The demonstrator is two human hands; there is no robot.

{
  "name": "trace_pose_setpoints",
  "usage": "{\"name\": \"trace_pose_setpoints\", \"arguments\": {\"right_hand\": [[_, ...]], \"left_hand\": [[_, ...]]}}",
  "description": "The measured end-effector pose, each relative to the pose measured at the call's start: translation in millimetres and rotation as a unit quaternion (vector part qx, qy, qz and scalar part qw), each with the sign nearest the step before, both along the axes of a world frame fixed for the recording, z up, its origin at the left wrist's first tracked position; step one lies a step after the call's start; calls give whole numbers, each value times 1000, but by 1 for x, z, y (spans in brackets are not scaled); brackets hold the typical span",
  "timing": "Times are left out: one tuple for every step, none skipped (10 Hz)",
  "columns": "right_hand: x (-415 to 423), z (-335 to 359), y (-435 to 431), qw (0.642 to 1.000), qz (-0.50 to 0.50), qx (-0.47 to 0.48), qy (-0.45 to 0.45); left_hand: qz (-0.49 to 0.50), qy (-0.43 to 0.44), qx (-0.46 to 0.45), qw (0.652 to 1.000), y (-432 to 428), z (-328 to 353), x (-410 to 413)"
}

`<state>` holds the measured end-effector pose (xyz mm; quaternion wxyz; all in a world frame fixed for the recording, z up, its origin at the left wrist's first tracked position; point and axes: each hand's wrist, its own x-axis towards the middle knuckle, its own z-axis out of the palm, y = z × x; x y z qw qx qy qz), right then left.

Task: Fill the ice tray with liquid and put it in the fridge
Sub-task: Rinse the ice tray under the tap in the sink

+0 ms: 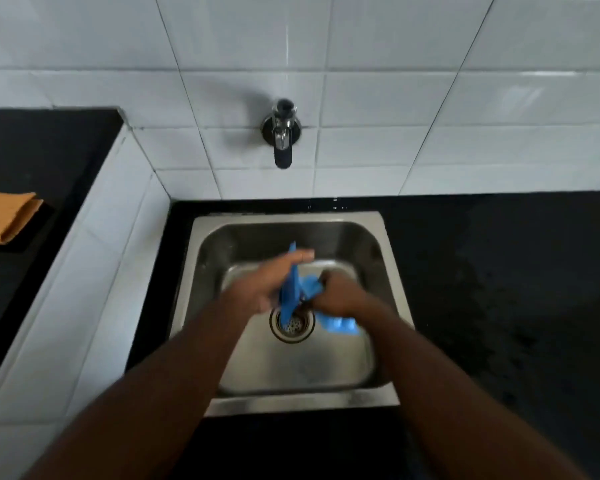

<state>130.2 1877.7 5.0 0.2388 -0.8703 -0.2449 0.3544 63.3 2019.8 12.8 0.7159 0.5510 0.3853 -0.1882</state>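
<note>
1. While it hangs on edge over the drain (300,328), the blue plastic ice tray (293,289) would likely drip into the square steel sink (392,271).
2. Left grip (267,285) presses flat-fingered against it; right grip (336,296) curls round it.
3. Chrome wall tap (283,133) above seems dry.

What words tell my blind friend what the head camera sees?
Two bare hands hold a blue plastic ice tray over a steel sink: the right hand grips it, the left hand presses it with straight fingers. No water shows at the chrome wall tap.
</note>
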Motion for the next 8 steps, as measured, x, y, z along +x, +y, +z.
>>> {"name": "trace_pose_setpoints", "arguments": {"right_hand": [[24, 68, 5, 978, -48, 193, 60], [35, 136, -2, 925, -116, 327, 158], [43, 174, -22, 855, -41, 435, 277], [37, 170, -35, 769, 55, 500, 395], [18, 92, -30, 809, -102, 341, 468], [-15, 17, -26, 994, 4, -97, 57], [-11, 15, -22, 994, -7, -106, 12], [10, 75, -21, 996, -34, 61, 52]], "left_hand": [[2, -176, -33, 984, 18, 66, 12], [-45, -334, -115, 934, 24, 125, 2], [-152, -426, -242, 858, 31, 160, -15], [-182, -459, -291, 819, 39, 149, -20], [-158, -293, -223, 916, 31, 89, -23], [-346, 22, 280, 895, 20, 4, -53], [-312, 85, 318, 891, 19, -4, -48], [-157, -143, 132, 968, 46, 52, -27]]}}
